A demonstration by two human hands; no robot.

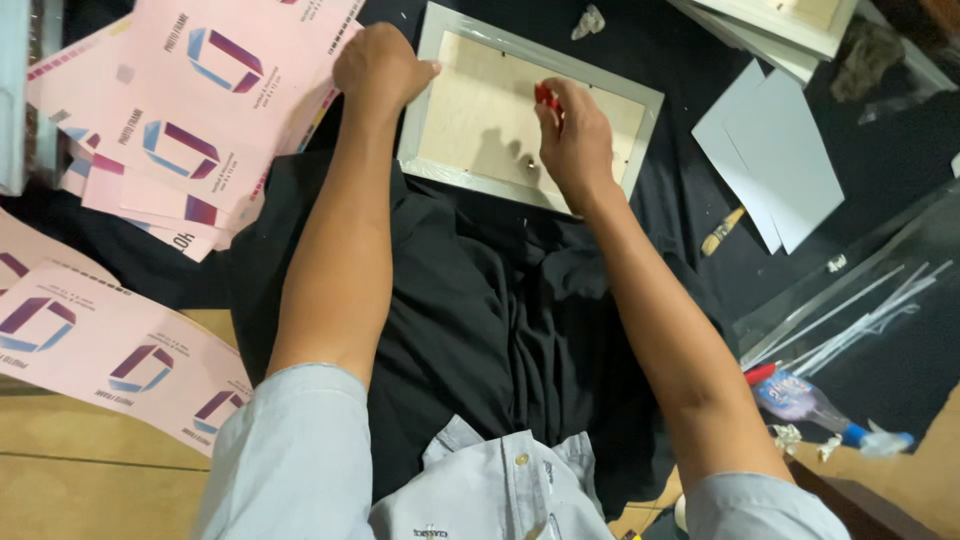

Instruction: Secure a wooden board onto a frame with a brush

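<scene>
A picture frame (530, 110) lies face down at about twelve o'clock in the view, its pale board backing up, resting on black cloth (500, 330) spread over the person's lap. The left hand (380, 65) presses as a closed fist on the frame's left edge, likely to keep it from sliding. The right hand (572, 140) rests on the backing near its middle, its grip pinched together on a small red tool (546, 96), seemingly working at the little tabs that hold the board in.

At ten o'clock, and again at eight, lie loose pink printed sheets (190, 110). At two o'clock sit grey cards (775, 150), with more frames (790, 25) stacked beyond them. A small brush (722, 232) lies at three o'clock; clear panes (880, 300) and a squeeze bottle (815, 405) lie at four. Wooden floor (90, 480) shows at seven o'clock; the room beyond is not visible.
</scene>
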